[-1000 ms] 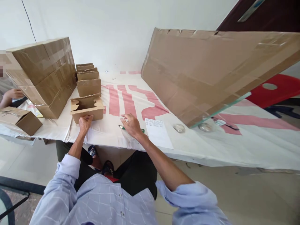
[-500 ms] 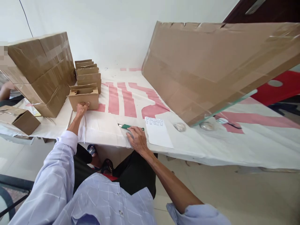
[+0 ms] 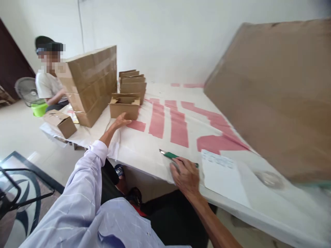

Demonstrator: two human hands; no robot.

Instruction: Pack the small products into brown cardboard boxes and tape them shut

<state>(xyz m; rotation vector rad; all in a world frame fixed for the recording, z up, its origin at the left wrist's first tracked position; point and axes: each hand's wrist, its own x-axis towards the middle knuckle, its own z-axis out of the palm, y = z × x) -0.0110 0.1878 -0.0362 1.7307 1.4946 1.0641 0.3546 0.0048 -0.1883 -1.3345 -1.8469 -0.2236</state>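
My left hand (image 3: pixel 122 121) rests on the table at the front of a small open-topped cardboard box (image 3: pixel 124 112). Its thumb and fingers are spread, the fingertips at the box's lower front. My right hand (image 3: pixel 185 173) lies near the table's front edge, its fingers bent over a green-handled utility knife (image 3: pixel 169 155). The blade end points left, out past my fingers, and the handle's other end shows to the right. Behind the small box stands a row of several open cardboard boxes (image 3: pixel 133 86). Right of my right hand lies a white sheet of stickers (image 3: pixel 222 182).
Taped cartons (image 3: pixel 90 82) are stacked at the left, a single box (image 3: pixel 60 123) before them. A big cardboard sheet (image 3: pixel 281 96) leans at the right, near a clear tape roll (image 3: pixel 270 179). Beyond the stack sits a person (image 3: pixel 48 84) beside a fan (image 3: pixel 28 91).
The view has swung left, bringing the seated person and fan into sight. My left hand has loosened from a closed grip at the box and spread its fingers. My right hand stays over the knife.
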